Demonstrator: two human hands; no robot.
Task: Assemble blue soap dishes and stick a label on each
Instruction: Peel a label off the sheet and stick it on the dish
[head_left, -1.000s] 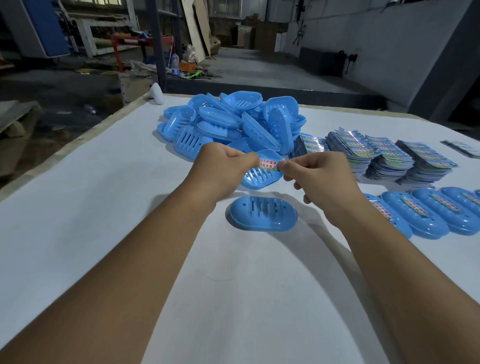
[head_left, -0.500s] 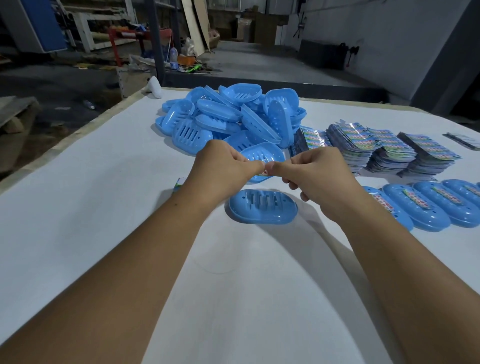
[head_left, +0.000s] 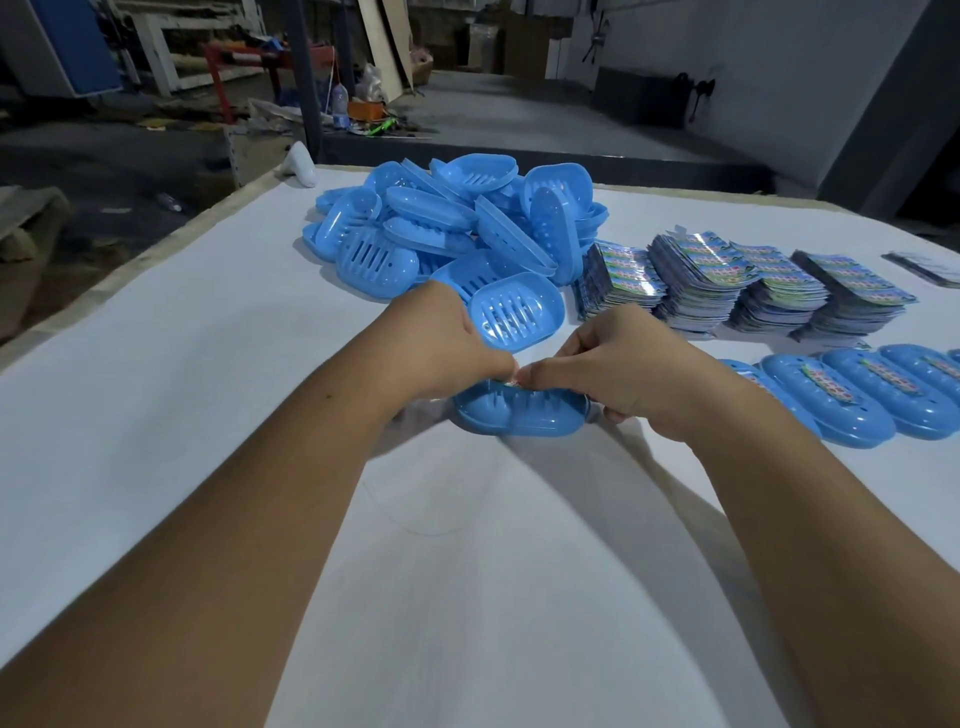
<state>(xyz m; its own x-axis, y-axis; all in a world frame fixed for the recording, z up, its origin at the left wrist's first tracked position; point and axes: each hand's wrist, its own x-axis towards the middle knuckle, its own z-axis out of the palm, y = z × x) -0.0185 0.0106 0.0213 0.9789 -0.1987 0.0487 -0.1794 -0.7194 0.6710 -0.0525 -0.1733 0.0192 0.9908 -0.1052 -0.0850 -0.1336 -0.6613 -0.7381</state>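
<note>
An assembled blue soap dish (head_left: 524, 418) lies on the white table (head_left: 182, 374) in front of me. My left hand (head_left: 441, 345) and my right hand (head_left: 623, 364) meet just above its top. Between their fingertips they pinch a small coloured label (head_left: 514, 382), which is mostly hidden and sits right at the dish's top surface. Behind the hands lies a heap of loose blue soap dish parts (head_left: 452, 228).
Stacks of printed label sheets (head_left: 737, 280) stand to the right of the heap. A row of finished, labelled soap dishes (head_left: 852, 395) lies at the right. A white object (head_left: 301, 163) sits at the table's far left corner. The table's left edge runs diagonally.
Both hands came down from above the loose open dish toward me, bringing the label onto the assembled dish. The label, clearly visible earlier, is now almost covered by the fingers.
</note>
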